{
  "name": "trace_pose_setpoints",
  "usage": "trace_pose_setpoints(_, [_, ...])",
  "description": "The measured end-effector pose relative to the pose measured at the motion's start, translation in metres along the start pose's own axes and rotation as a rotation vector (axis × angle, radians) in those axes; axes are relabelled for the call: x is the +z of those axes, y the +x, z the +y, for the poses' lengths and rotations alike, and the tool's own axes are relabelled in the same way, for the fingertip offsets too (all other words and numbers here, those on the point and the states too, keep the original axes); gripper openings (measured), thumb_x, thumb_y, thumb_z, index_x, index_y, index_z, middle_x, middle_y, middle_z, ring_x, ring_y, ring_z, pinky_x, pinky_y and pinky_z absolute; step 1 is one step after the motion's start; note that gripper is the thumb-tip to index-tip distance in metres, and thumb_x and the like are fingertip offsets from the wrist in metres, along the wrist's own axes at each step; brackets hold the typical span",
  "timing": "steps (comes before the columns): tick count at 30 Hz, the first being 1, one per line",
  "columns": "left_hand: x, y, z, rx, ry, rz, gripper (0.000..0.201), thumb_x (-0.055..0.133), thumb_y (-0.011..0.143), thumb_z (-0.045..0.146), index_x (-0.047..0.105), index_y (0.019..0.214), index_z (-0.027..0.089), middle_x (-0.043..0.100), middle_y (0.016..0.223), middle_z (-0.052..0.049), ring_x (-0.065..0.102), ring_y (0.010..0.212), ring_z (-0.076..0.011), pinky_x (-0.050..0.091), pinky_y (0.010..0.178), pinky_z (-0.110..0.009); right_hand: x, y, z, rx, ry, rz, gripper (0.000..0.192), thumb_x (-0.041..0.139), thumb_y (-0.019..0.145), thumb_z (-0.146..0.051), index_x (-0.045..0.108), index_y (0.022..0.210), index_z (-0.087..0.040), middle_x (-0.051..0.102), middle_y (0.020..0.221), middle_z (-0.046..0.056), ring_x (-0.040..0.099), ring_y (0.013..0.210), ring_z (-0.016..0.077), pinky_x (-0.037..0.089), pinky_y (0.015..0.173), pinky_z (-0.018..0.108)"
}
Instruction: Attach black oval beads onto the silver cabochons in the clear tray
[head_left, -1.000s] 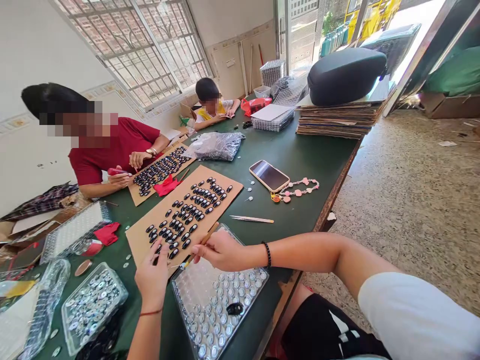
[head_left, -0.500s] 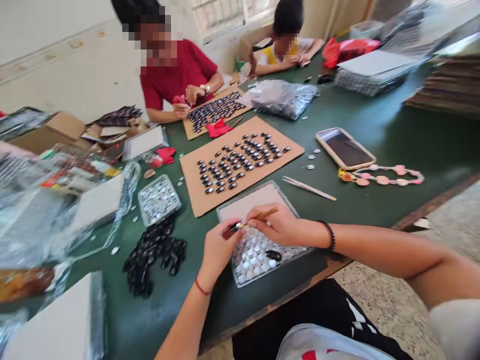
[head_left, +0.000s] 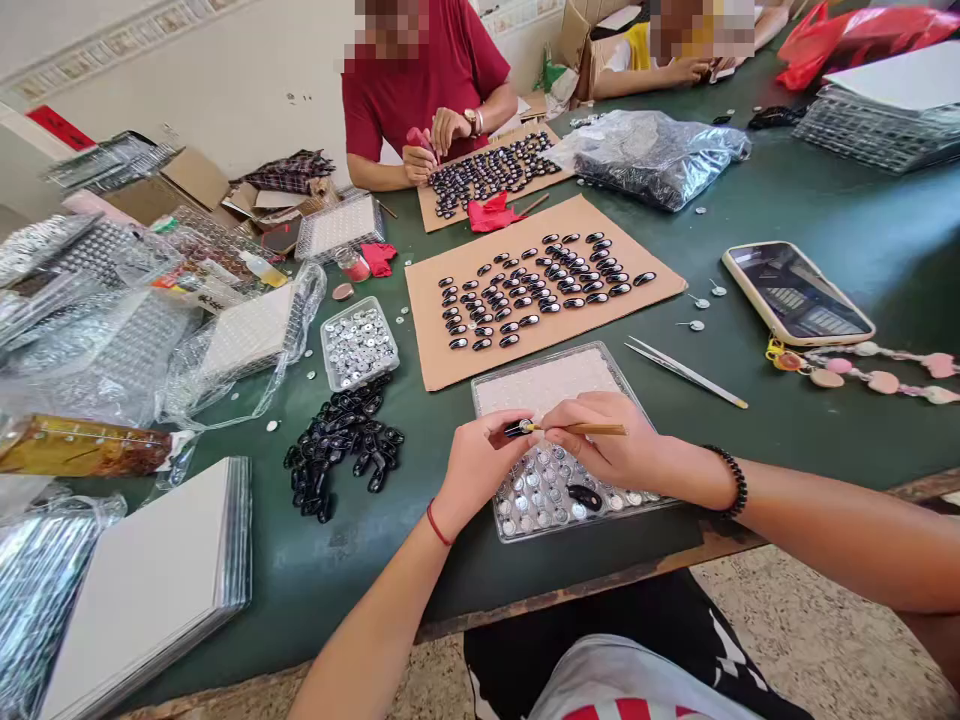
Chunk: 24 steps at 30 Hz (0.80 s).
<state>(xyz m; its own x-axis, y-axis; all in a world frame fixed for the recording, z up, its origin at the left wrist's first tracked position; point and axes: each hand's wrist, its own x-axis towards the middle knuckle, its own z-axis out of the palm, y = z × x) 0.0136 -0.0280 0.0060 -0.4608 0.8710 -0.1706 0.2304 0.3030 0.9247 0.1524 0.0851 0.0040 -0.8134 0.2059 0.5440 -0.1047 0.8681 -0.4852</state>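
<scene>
Between the fingertips of my left hand [head_left: 480, 462] is a small black oval piece [head_left: 517, 428]. My right hand [head_left: 619, 440] pinches a thin wooden stick [head_left: 600, 429], its tip at the black piece. Both hands are over a clear plastic tray [head_left: 491, 383] partly covered by a white sheet. Rows of round silver discs [head_left: 544, 478] fill the tray's near part, where another black piece [head_left: 584, 497] lies on top. Beyond the tray, a cardboard sheet [head_left: 435, 365] bears rows of black pieces with shiny silvery centres.
A heap of black pieces [head_left: 330, 450] and a box of silver discs [head_left: 360, 345] lie left. Tweezers [head_left: 686, 372] and a phone [head_left: 799, 293] are right. Plastic-wrapped stacks [head_left: 150, 590] crowd the left. A person in red [head_left: 427, 90] works opposite; another person sits farther right.
The camera view has shifted, so the table's things appear farther right and higher. The stick in my right hand is now nearer level. Both hands stay together over the tray.
</scene>
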Motion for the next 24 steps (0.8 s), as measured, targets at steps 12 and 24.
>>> trace_pose_setpoints(12, [0.0023, -0.0029, 0.0031, 0.012, 0.04, 0.004, 0.03, 0.064, 0.065, 0.027, 0.066, 0.092, 0.016, 0.067, 0.095, -0.006, 0.062, 0.082, -0.0173, 0.051, 0.071, -0.026, 0.0014, -0.0004, -0.0035, -0.09, -0.064, 0.046, 0.011, 0.042, 0.086, -0.02, 0.051, 0.082, -0.016, 0.06, 0.066, 0.001, 0.051, 0.057, 0.0102, 0.034, 0.055, 0.023])
trace_pose_setpoints(24, [0.0082, -0.0095, 0.0064, 0.044, -0.074, 0.036, 0.021, 0.048, 0.078, 0.029, 0.061, 0.087, 0.016, 0.064, 0.076, -0.003, 0.059, 0.066, -0.0129, 0.048, 0.061, -0.024, 0.0041, 0.0055, -0.0081, 0.127, 0.187, -0.022, 0.025, 0.035, 0.089, -0.028, 0.051, 0.073, -0.016, 0.058, 0.064, 0.002, 0.051, 0.055, 0.0103, 0.038, 0.055, 0.024])
